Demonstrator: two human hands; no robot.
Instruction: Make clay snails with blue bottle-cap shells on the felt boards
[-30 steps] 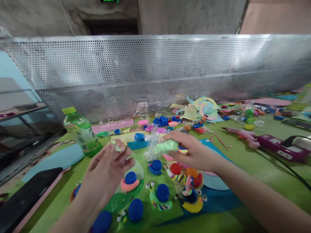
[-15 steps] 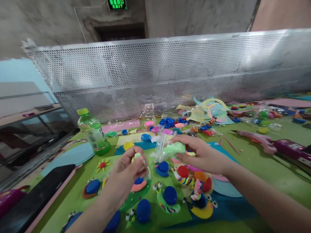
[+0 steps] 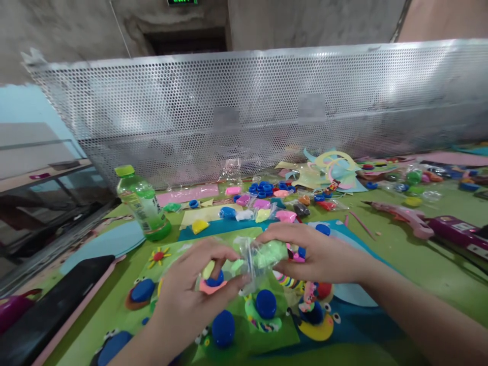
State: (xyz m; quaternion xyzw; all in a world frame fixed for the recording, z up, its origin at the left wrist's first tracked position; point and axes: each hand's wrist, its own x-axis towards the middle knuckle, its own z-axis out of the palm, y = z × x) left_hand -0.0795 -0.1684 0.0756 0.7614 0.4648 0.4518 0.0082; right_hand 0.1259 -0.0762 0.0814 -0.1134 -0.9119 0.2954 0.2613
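My right hand grips a clear plastic zip bag holding a lump of light green modelling clay. At the bag's mouth is my left hand, its thumb and forefinger bent around the opening. A small light green piece of clay shows by the forefinger tip, and a paler bit shows among the curled fingers. Beneath the hands lies a green sheet with clay snails whose shells are blue caps. A yellow clay snail with googly eyes sits to the right.
A green-capped bottle stands at left, behind a black phone-like slab. Bags of coloured clay and blue caps lie farther back, before a perforated metal panel. At right are a pink-handled tool and a purple device.
My left hand has moved right and opened its fingers around the bag's mouth. My right hand still holds the bag, now slightly lower. The view has tilted down a little.
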